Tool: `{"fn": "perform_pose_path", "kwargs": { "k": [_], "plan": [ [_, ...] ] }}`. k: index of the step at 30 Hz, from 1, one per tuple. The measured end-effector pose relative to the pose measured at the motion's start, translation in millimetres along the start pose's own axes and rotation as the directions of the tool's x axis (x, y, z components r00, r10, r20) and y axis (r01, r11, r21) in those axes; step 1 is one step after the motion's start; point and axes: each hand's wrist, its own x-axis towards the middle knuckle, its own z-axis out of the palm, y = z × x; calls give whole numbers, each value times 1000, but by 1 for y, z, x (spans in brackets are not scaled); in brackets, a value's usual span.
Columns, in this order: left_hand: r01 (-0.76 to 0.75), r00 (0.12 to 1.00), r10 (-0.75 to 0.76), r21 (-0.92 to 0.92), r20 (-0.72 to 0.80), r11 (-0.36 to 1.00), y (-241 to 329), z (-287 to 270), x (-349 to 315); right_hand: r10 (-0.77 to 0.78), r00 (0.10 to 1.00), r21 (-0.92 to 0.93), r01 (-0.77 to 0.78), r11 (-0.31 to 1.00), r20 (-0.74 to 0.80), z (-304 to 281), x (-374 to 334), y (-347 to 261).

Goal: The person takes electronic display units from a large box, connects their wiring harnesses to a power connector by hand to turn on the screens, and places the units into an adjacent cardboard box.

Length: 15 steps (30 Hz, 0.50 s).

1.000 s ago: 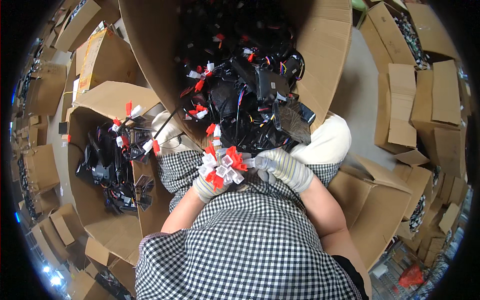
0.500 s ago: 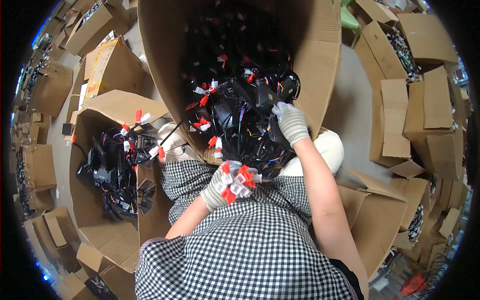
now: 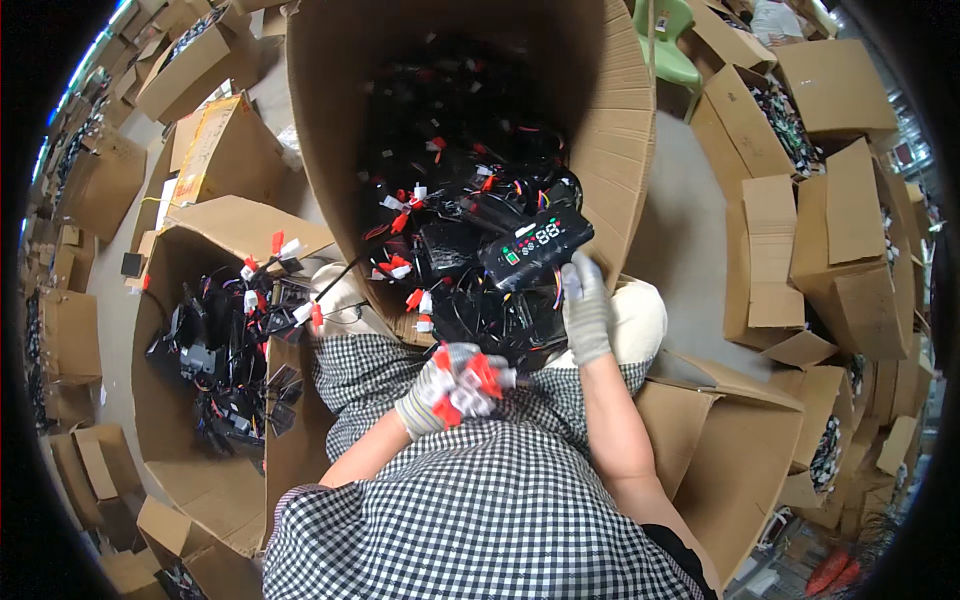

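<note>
My left hand (image 3: 428, 396), in a striped knit glove, is closed around a bunch of red and white plug connectors (image 3: 470, 388) in front of the checked apron. My right hand (image 3: 587, 308), gloved too, grips the lower right end of a black digital display panel (image 3: 530, 252) with white and coloured markings on its face. That panel is tilted above a heap of black wired units (image 3: 450, 250) inside a large cardboard box (image 3: 622, 130). Red and white connectors and coloured wires stick out among the heap. Deeper in the box, the contents are dark.
At the left stands an open cardboard box (image 3: 200, 480) holding more black units and connectors (image 3: 225, 350). Another open carton (image 3: 740, 440) is close by my right arm. A green chair (image 3: 668, 50) stands at the far right, with many filled cartons around.
My right hand has drawn back from the box's right side toward me, and the display panel now shows its marked face. My left hand keeps the connectors, shifted only slightly.
</note>
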Motion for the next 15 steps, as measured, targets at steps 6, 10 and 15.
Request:
{"fn": "perform_pose_path", "kwargs": {
  "k": [6,10,15],
  "plan": [
    [-139,974,225,679,-39,721,45,0,29,-116,775,509,-287,811,622,-34,-84,-125],
    [-357,814,524,497,-249,791,90,8,67,-78,661,513,-496,700,746,-66,-106,-126],
    [-772,559,826,320,-70,549,174,15,64,-295,419,376,-125,918,859,-82,-122,-109]
  ]
}}
